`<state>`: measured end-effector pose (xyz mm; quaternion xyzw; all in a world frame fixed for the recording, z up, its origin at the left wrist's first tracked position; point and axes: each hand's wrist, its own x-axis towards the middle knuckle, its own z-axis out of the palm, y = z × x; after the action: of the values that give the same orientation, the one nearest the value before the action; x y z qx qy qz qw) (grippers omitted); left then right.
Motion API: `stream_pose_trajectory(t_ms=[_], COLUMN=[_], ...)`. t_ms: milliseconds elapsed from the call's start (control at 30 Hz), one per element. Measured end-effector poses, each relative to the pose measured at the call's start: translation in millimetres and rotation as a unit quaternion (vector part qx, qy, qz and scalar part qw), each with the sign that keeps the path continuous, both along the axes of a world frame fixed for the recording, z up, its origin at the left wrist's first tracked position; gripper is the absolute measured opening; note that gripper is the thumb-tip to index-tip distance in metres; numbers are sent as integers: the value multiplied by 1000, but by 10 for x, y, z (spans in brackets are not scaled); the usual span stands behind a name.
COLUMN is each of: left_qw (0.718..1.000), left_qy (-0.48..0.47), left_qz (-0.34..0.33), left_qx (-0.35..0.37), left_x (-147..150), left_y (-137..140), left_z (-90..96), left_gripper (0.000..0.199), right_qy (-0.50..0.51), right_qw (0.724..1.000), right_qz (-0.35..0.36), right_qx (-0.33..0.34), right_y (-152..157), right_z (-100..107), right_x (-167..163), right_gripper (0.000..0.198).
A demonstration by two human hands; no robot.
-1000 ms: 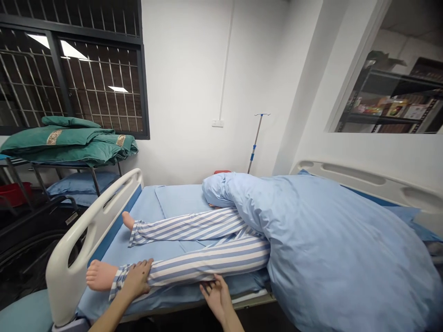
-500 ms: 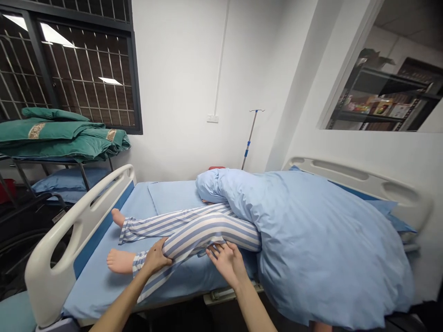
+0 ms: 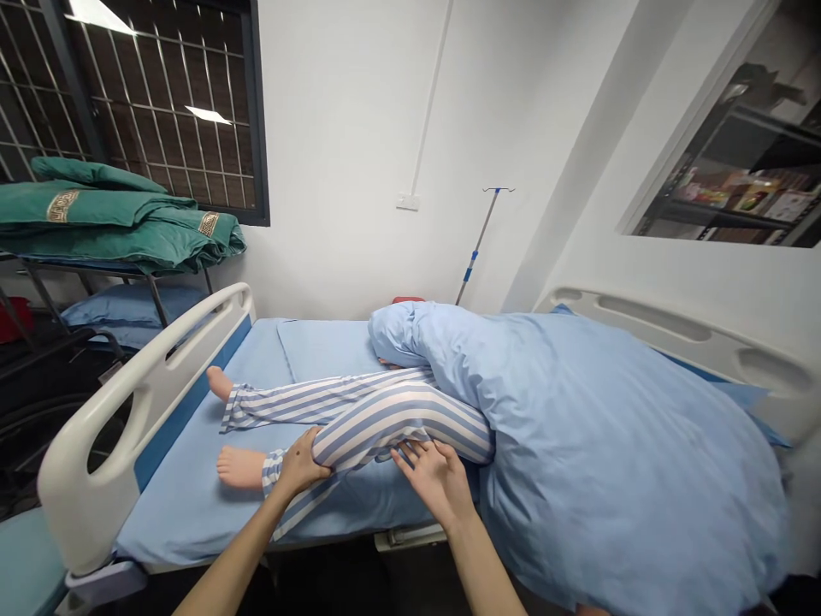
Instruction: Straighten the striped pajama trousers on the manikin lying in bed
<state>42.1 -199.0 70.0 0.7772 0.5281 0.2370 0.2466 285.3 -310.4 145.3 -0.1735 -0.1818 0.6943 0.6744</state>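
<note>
The near leg (image 3: pixel 363 435), straight a second ago, now lies bent on the bed (image 3: pixel 183 513); left hand (image 3: pixel 303 464) gripping its lower part; right hand (image 3: pixel 437 481) open under the knee (image 3: pixel 410 402), apparently supporting it.

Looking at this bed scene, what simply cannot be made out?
In the head view:
Bare right hand: fingertips partly hidden under the nearer blue-and-white striped trouser leg.
Everything beneath the puffy light-blue quilt: covered by it.
Slim metal drip pole: its foot is hidden behind the quilt.
Small coloured packages on dark metal shelves: too small and blurred to read.
Black wheelchair: cut off by the left edge, partly hidden by the white plastic bed end-board.
</note>
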Motion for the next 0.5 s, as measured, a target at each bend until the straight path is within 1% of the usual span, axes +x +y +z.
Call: stream_pose_trajectory(t_ms=[100,200,267,367,500], left_qw=[1000,996,990,983,975], left_qy=[18,90,138,182,221], left_qz=[-7,8,22,22,5], left_qx=[3,-3,4,11,35], left_x=[-109,-271,-368,-488,-731], left_y=[33,72,96,120,126], left_z=[-123,-269,-329,-334,-228], left_gripper=[64,42,33,35,42], right_qy=[-3,-15,-21,-35,-50], right_qw=[1000,1000,1000,999,998], right_qz=[-3,-5,-1,1,-5], right_qx=[0,-3,-5,-12,-44], right_y=[7,8,1,-16,-26], right_z=[-15,-24,-28,-55,-187], right_x=[-5,-10,-18,-39,-118], right_gripper=[10,14,16,18,21])
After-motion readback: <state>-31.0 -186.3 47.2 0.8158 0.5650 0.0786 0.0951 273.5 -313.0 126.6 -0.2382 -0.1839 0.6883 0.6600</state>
